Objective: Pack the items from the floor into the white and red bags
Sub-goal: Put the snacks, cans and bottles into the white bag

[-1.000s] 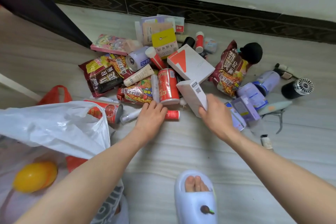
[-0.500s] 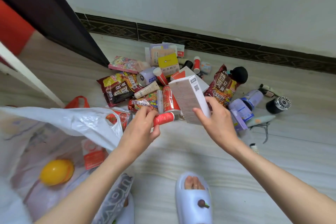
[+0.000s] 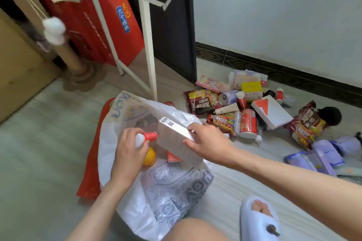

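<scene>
Your white bag [image 3: 166,188] holds an orange ball [image 3: 149,156] below your left hand [image 3: 130,150] gripping a bottle [image 3: 146,138], your right hand [image 3: 207,143] gripping a box [image 3: 174,137], snacks [image 3: 221,121] beyond.

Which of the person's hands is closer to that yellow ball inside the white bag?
Left. The left hand, holding a red-capped bottle, is right above the yellow ball; the right hand grips the white box farther off.

Soft even daylight, faint shadows, slight blur, wide-angle edge distortion
</scene>
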